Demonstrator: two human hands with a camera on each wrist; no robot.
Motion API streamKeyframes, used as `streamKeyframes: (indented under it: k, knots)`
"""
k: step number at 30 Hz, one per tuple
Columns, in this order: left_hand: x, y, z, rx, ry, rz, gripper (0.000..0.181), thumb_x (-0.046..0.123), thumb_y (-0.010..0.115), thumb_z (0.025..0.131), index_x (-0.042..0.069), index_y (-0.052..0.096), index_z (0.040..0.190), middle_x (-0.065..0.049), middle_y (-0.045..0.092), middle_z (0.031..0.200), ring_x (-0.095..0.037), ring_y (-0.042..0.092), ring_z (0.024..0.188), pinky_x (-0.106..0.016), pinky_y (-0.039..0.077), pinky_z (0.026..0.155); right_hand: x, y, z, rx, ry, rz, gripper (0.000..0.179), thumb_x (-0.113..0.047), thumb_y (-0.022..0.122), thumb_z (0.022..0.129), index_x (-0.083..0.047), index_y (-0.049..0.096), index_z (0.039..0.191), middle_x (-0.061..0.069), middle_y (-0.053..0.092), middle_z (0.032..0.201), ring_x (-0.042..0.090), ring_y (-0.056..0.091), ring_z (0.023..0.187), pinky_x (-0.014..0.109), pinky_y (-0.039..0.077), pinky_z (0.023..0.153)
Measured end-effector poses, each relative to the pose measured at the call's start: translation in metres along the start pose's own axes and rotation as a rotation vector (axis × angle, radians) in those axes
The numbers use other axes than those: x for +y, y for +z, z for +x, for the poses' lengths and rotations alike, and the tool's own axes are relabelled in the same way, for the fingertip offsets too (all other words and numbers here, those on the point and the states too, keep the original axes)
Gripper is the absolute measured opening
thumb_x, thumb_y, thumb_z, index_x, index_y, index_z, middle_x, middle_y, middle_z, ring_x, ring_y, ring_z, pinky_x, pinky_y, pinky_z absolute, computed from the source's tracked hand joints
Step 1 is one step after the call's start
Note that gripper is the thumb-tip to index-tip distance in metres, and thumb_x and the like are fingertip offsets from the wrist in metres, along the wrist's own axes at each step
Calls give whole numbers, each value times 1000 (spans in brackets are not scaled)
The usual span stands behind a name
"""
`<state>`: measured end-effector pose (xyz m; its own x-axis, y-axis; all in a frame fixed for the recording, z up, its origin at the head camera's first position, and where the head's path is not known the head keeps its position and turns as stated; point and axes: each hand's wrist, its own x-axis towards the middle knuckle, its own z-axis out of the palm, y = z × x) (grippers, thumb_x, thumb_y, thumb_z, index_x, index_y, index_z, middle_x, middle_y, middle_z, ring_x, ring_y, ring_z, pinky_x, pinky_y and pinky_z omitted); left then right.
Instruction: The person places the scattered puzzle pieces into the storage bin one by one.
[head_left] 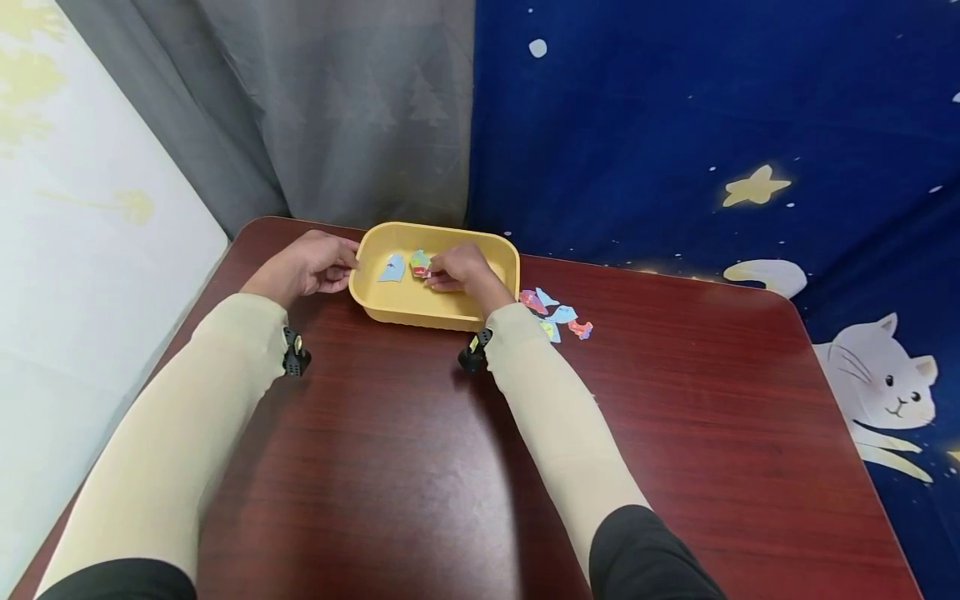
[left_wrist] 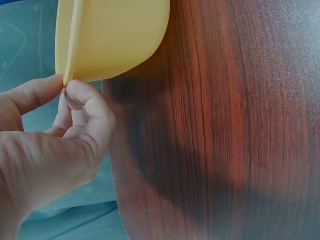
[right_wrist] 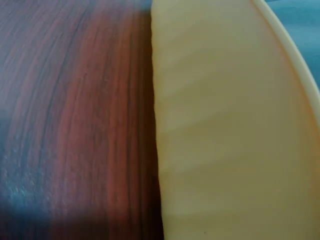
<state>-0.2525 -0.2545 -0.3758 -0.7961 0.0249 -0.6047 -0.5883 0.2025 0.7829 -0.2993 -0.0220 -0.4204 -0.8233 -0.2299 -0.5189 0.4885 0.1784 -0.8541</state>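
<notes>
A yellow plastic tub (head_left: 435,321) stands near the table's back edge. At its left end my left hand (head_left: 318,262) pinches the rim between thumb and index finger; the left wrist view shows the same grip on the tub (left_wrist: 120,40). My right hand (head_left: 463,267) reaches inside, its fingertips pinching the edge of a green and red paper cutout (head_left: 420,264). Left of it, a light blue paper cutout (head_left: 392,268) lies on the tub's floor. In the right wrist view only the tub's outer wall (right_wrist: 225,120) shows; the hand is out of sight there.
Several colourful paper cutouts (head_left: 561,314) lie loosely on the dark red wooden table (head_left: 712,400), right of the tub and partly behind my right forearm. A grey curtain (head_left: 375,108) and a blue starry cloth (head_left: 637,125) hang behind the table.
</notes>
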Motion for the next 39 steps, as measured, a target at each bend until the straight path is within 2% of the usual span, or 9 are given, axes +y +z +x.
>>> streamKeyframes:
  k: [4, 12, 18, 23, 31, 35, 39]
  knots:
    - [-1, 0, -1, 5, 2, 4, 49, 5, 51, 94, 8, 41, 142, 2, 62, 74, -9, 59, 60, -24, 55, 66, 2, 6, 3, 17, 7, -49, 12, 1, 62, 90, 8, 66, 99, 14, 69, 78, 17, 67, 60, 28, 59, 63]
    - [0, 1, -1, -2, 9, 9, 47, 5, 51, 94, 7, 43, 140, 3, 60, 74, -9, 58, 60, -23, 54, 65, 3, 12, 1, 74, -31, -97, 13, 0, 63, 90, 11, 68, 97, 14, 69, 74, 16, 65, 56, 28, 58, 63]
    - [0, 0, 0, -4, 5, 14, 48, 5, 51, 95, 8, 41, 142, 3, 60, 74, -9, 58, 59, -23, 55, 66, 2, 18, 3, 182, -7, -254, 11, -3, 68, 89, 6, 71, 92, 12, 70, 70, 15, 65, 53, 25, 56, 56]
    - [1, -1, 0, -9, -5, -1, 50, 6, 51, 95, 9, 40, 144, 2, 60, 76, -9, 57, 58, -23, 55, 65, -1, 19, 2, 211, 9, -301, 10, -4, 68, 88, 4, 71, 91, 13, 73, 76, 17, 69, 58, 26, 57, 56]
    - [3, -5, 1, -18, -9, 4, 50, 6, 52, 95, 9, 39, 143, 1, 59, 78, -10, 57, 61, -23, 55, 66, -4, 12, -6, 219, -29, -310, 11, -7, 65, 90, 4, 68, 93, 15, 73, 80, 22, 72, 70, 28, 58, 64]
    - [3, -6, 2, -20, -12, 7, 51, 7, 52, 95, 9, 39, 144, 1, 59, 80, -11, 57, 62, -23, 55, 67, -7, 6, -10, 223, -43, -246, 12, -8, 64, 90, 3, 67, 92, 16, 73, 83, 25, 73, 76, 31, 59, 69]
    - [3, -8, 4, -19, -16, 7, 52, 7, 53, 95, 10, 38, 145, 1, 58, 79, -11, 56, 61, -23, 55, 66, -15, -1, -19, 215, -88, -163, 15, -8, 62, 92, 5, 63, 98, 17, 72, 86, 25, 72, 75, 32, 59, 72]
